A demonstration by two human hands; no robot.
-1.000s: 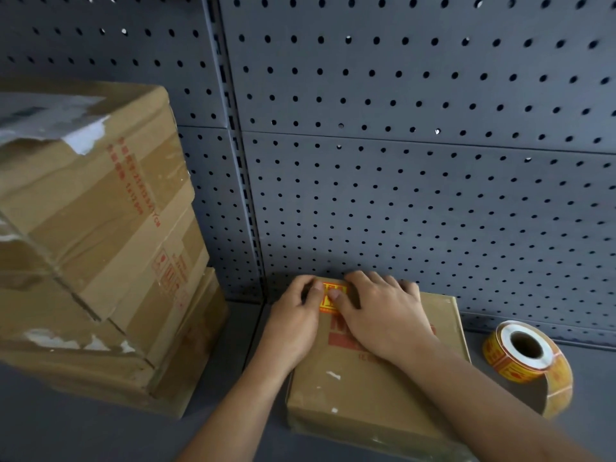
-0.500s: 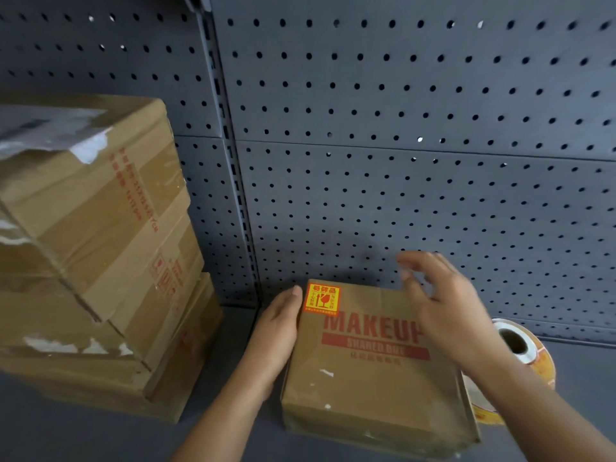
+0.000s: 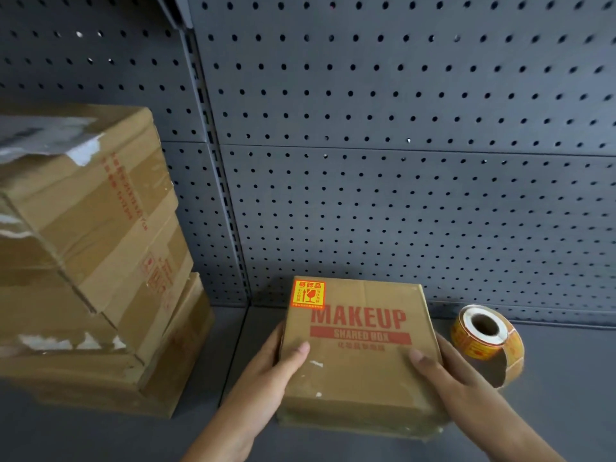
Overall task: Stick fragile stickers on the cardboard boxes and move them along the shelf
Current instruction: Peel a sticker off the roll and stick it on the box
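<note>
Now that the pressing of a second ago is over, the sticker (image 3: pixel 308 294) is left stuck at the far left corner of the box (image 3: pixel 360 355), and both sides are clasped: left hand (image 3: pixel 278 368), right hand (image 3: pixel 443 371), each grip closed on it. Labelling looks finished; shifting along the shelf (image 3: pixel 566 411) is judged next. Brown, scuffed, printed MAKEUP, it lies flat beside the roll (image 3: pixel 486 341).

My left hand (image 3: pixel 278 368) and right hand (image 3: pixel 443 370) grip the sides of the box (image 3: pixel 360 361); its sticker (image 3: pixel 308 294) sits at one corner. The sticker roll (image 3: pixel 486 338) stands just beside, perhaps touching my right hand. Stacked boxes (image 3: pixel 90 255) sit left.
</note>
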